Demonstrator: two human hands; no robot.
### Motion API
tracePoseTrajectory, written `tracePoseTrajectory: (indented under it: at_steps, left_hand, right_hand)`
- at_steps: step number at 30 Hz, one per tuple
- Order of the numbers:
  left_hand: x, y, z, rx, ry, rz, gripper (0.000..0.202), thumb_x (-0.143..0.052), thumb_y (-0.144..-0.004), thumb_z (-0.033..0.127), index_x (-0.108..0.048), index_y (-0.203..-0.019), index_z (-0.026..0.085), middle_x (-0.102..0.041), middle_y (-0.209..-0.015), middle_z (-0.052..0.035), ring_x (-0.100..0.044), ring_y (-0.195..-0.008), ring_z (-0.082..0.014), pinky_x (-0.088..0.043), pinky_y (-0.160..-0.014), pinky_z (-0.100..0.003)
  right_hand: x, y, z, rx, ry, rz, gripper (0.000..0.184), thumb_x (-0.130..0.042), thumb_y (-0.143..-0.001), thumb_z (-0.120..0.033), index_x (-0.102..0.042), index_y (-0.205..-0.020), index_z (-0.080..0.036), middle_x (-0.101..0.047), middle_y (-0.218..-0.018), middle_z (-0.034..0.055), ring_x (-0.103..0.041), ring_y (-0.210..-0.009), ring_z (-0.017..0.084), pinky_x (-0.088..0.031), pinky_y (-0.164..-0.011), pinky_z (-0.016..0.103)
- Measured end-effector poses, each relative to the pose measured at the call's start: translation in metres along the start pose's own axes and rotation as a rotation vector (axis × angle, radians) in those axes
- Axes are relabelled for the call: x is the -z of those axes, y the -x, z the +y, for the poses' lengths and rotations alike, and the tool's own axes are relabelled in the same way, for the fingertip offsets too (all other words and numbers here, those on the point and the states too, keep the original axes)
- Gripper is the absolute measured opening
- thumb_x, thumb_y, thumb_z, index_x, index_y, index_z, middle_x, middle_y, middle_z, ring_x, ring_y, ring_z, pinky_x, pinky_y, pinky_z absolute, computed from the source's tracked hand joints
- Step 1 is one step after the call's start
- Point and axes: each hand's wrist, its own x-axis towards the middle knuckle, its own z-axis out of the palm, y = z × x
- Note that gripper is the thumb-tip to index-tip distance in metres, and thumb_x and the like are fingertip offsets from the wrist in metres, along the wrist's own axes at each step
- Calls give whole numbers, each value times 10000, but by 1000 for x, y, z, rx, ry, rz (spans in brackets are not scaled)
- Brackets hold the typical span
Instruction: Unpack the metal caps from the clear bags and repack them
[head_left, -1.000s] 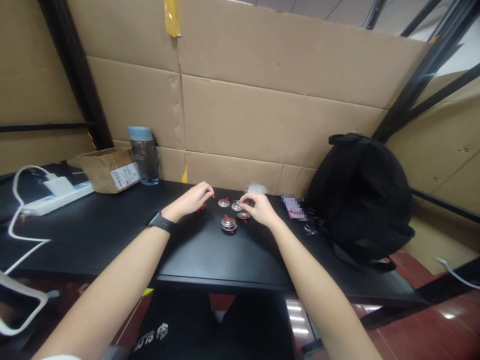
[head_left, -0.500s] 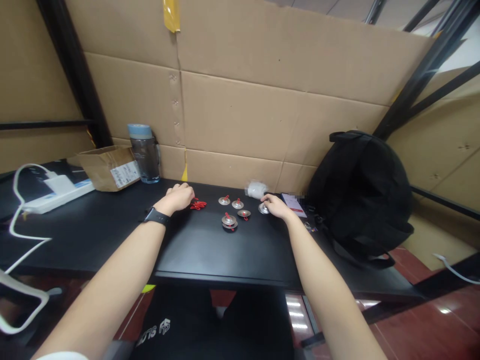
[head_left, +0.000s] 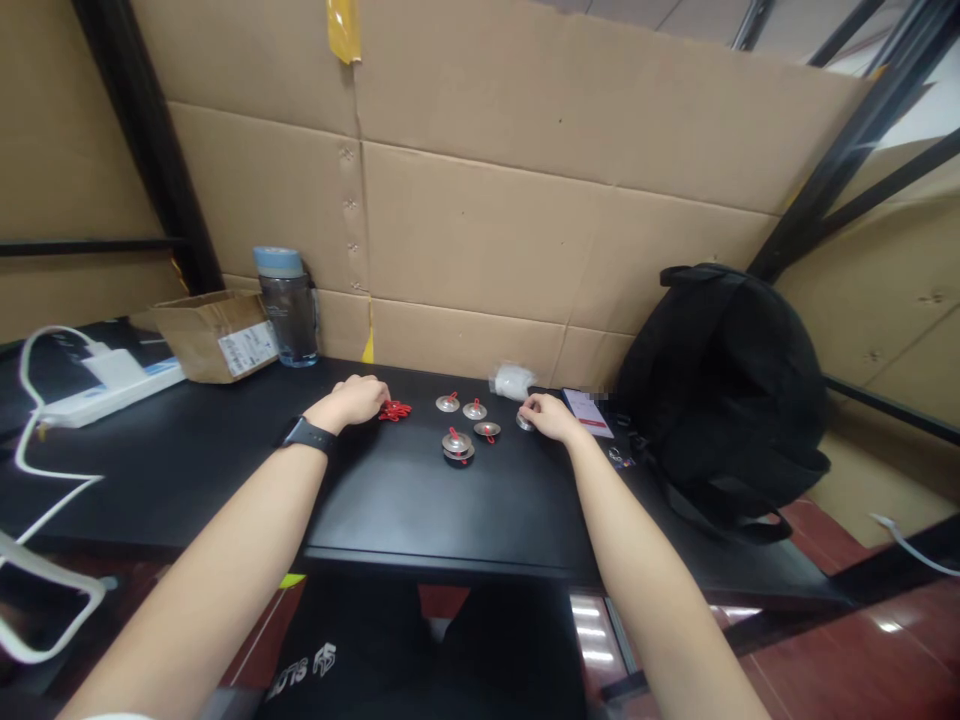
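Small metal finger cymbals with red cord loops lie on the black table (head_left: 420,520). Two are stacked as a pair (head_left: 457,443) in front; behind them are a left cymbal (head_left: 448,402), a middle cymbal (head_left: 475,409) and a tilted cymbal (head_left: 487,430). My left hand (head_left: 360,398) has its fingers closed at the edge of a small heap of red cord loops (head_left: 395,410); its fingertips are partly hidden. On the right, my right hand (head_left: 549,415) pinches another silver cymbal (head_left: 524,423), mostly covered by the fingers.
A phone (head_left: 589,412) and a crumpled clear plastic bag (head_left: 513,380) lie behind my right hand. A black backpack (head_left: 727,400) stands at right. At left are a water bottle (head_left: 289,310), an open cardboard box (head_left: 214,340) and a white power strip (head_left: 112,395). Cardboard (head_left: 480,240) walls the back.
My right fingers have closed further over the silver cymbal, which shows less than before. My left hand stays by the red cord loops, having barely moved.
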Motion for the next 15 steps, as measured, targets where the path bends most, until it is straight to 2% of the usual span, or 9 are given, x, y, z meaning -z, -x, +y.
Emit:
tracePoseTrajectory:
  at_steps: [15]
  left_hand:
    - [3, 1, 1, -89, 128, 17, 218, -635, -814, 441, -741, -775, 255, -756, -828, -58, -681, -811, -225, -501, -818, -307]
  right_hand:
    - [0, 1, -2, 27, 13, -2, 213, -603, -908, -324, -729, -831, -170, -734, -773, 49, -647, -704, 162, -417, -657, 238]
